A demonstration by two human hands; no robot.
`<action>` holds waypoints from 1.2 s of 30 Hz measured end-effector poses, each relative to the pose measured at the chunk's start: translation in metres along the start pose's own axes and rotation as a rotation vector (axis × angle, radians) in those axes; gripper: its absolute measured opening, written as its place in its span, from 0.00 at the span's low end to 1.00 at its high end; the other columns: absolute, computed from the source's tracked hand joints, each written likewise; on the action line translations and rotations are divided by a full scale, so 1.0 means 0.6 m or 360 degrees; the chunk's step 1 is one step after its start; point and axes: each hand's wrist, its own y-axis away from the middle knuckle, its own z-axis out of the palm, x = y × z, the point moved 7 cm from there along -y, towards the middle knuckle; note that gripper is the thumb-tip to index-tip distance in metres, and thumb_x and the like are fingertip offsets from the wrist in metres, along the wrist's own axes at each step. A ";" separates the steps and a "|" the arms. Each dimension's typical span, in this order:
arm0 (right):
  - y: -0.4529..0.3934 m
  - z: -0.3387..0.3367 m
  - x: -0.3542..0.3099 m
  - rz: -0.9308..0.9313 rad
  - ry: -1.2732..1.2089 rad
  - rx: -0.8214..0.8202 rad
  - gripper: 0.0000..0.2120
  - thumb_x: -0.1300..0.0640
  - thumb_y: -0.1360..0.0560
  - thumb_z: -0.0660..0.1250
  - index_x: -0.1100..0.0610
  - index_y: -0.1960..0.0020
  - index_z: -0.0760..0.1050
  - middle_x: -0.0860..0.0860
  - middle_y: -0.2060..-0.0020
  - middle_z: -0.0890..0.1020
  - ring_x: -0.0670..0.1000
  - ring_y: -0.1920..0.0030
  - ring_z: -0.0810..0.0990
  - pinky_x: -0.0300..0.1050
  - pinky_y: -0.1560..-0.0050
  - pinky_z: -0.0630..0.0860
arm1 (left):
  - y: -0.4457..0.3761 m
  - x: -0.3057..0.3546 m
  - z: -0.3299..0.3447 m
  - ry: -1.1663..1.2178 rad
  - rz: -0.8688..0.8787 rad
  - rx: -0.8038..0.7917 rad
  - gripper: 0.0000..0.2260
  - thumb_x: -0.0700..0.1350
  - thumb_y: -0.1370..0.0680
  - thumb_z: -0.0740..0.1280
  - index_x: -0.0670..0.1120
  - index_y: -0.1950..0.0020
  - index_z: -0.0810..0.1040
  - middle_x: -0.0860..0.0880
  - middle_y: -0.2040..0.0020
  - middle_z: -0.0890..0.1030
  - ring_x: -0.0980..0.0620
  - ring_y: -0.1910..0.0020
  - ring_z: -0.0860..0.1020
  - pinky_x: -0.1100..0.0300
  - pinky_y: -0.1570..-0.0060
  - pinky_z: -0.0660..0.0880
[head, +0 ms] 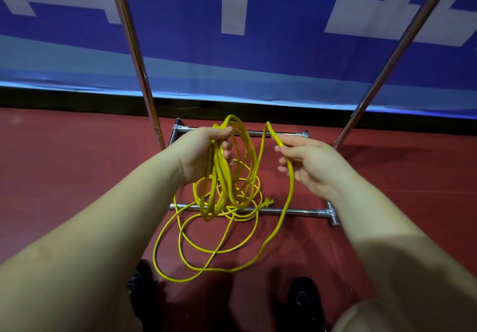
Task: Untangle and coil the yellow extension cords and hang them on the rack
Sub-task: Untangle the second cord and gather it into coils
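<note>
My left hand is shut on several hanging loops of a yellow extension cord. One strand arcs from those loops over to my right hand, which pinches it between thumb and fingers; from there it drops to the floor. More yellow cord lies in loose, tangled loops on the red floor, with a plug near the rack's front base bar. The chrome rack stands in front of me, its two uprights rising at left and right.
A blue and white banner hangs behind the rack, ending above a dark strip at the floor. The rack's base bars cross the red floor. My dark shoes stand just behind the loose cord.
</note>
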 end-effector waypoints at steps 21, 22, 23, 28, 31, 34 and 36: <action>0.022 0.091 0.016 -0.0129 0.0576 -0.0513 0.04 0.63 0.25 0.66 0.59 0.54 0.71 0.54 0.67 0.80 0.47 0.71 0.78 0.42 0.66 0.74 | 0.007 -0.011 -0.012 0.0169 0.0141 0.0565 0.16 0.46 0.18 0.56 0.39 0.61 0.74 0.47 0.78 0.76 0.52 0.80 0.76 0.64 0.78 0.73; 0.025 0.094 0.026 -0.0110 0.0688 -0.0631 0.03 0.62 0.25 0.66 0.59 0.55 0.72 0.54 0.67 0.79 0.48 0.70 0.78 0.43 0.63 0.73 | 0.004 -0.010 -0.019 0.0339 0.0120 0.0569 0.15 0.46 0.18 0.55 0.40 0.58 0.74 0.48 0.77 0.78 0.52 0.79 0.78 0.63 0.75 0.76; 0.028 0.096 0.038 -0.0082 0.0820 -0.0746 0.03 0.62 0.24 0.65 0.58 0.56 0.73 0.53 0.67 0.79 0.48 0.68 0.77 0.43 0.60 0.73 | 0.003 -0.008 -0.025 0.0496 0.0096 0.0564 0.14 0.47 0.18 0.55 0.41 0.57 0.74 0.48 0.76 0.79 0.53 0.77 0.79 0.60 0.70 0.77; 0.023 0.071 0.092 0.0042 0.1444 -0.0881 0.04 0.59 0.23 0.64 0.59 0.54 0.76 0.41 0.74 0.78 0.36 0.72 0.71 0.32 0.63 0.66 | 0.002 0.003 -0.065 0.0948 0.0046 0.0577 0.17 0.51 0.19 0.59 0.44 0.65 0.72 0.51 0.74 0.75 0.56 0.78 0.76 0.58 0.59 0.74; 0.021 0.060 0.102 0.0161 0.1423 -0.0889 0.06 0.65 0.25 0.65 0.55 0.57 0.72 0.44 0.73 0.75 0.37 0.76 0.71 0.29 0.66 0.67 | 0.000 0.010 -0.081 0.0959 0.0144 0.0587 0.14 0.49 0.19 0.61 0.45 0.62 0.72 0.52 0.73 0.74 0.56 0.78 0.75 0.59 0.60 0.74; 0.022 0.049 0.099 0.0242 0.1329 -0.0879 0.08 0.70 0.26 0.64 0.57 0.57 0.73 0.49 0.69 0.79 0.39 0.73 0.76 0.32 0.64 0.74 | -0.003 0.019 -0.094 0.0974 0.0219 0.0591 0.11 0.48 0.20 0.63 0.46 0.61 0.73 0.53 0.69 0.73 0.56 0.77 0.76 0.60 0.60 0.74; 0.019 0.038 0.085 0.0243 0.1271 -0.0780 0.06 0.68 0.24 0.63 0.58 0.56 0.74 0.50 0.67 0.80 0.43 0.72 0.77 0.36 0.64 0.76 | -0.001 0.025 -0.100 0.1018 0.0230 0.0574 0.09 0.47 0.21 0.64 0.46 0.60 0.74 0.52 0.71 0.73 0.56 0.77 0.76 0.60 0.57 0.74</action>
